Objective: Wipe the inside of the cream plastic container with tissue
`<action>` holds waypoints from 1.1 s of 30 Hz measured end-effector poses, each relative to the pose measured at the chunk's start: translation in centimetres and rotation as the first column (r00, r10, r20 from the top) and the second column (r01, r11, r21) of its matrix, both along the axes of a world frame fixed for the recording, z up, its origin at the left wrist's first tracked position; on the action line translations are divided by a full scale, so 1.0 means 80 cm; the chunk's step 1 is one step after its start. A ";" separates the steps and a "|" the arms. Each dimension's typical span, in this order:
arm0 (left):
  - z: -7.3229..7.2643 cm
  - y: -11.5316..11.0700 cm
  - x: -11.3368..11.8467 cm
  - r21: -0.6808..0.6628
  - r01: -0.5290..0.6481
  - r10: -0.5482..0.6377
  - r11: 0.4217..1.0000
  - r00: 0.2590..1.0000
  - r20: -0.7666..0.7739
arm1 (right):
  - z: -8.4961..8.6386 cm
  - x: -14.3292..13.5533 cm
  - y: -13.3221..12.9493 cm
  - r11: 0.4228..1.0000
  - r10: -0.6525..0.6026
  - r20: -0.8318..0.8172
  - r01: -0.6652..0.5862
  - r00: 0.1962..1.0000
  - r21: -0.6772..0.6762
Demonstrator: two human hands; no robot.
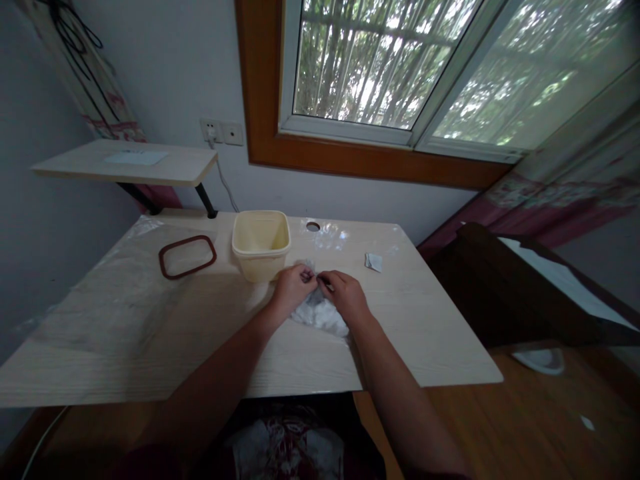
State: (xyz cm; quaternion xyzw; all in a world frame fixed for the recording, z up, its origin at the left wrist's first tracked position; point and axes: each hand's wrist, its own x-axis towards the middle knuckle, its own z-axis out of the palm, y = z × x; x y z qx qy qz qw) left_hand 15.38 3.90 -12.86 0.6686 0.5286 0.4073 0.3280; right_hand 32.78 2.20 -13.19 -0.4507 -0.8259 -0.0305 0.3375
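A clear plastic bag (320, 315) with white stuff inside lies on the desk in front of me. Both hands meet at its gathered top. My left hand (293, 288) is closed, its fingers pinching the bag's neck from the left. From the right, my right hand (345, 292) pinches the same neck, its fingertips almost touching the left ones. What the white contents are, I cannot make out. Just behind my left hand stands a cream plastic bin (261, 257), upright and open at the top. A brown rounded rim (163, 261) lies flat to the bin's left.
A small folded paper packet (373, 262) lies right of my hands. A raised shelf (175, 163) on black legs stands at the back left. The desk (425, 333) has a cable hole (313, 227) near the wall. Dark furniture (500, 293) stands beyond its right edge.
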 end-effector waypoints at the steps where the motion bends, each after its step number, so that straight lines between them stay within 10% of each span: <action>1: 0.001 0.000 0.000 0.003 0.004 -0.004 1.000 1.000 0.001 | 0.000 0.000 0.000 1.000 -0.010 0.014 0.010 1.000 0.011; 24: 0.013 -0.002 0.003 -0.038 0.059 -0.049 0.998 0.972 0.229 | 0.012 -0.001 -0.010 0.995 0.003 -0.071 0.005 0.997 0.103; 33: 0.006 -0.003 0.003 0.193 -0.010 -0.029 0.981 0.980 0.197 | 0.006 0.000 -0.003 0.999 0.040 -0.183 -0.033 0.982 0.037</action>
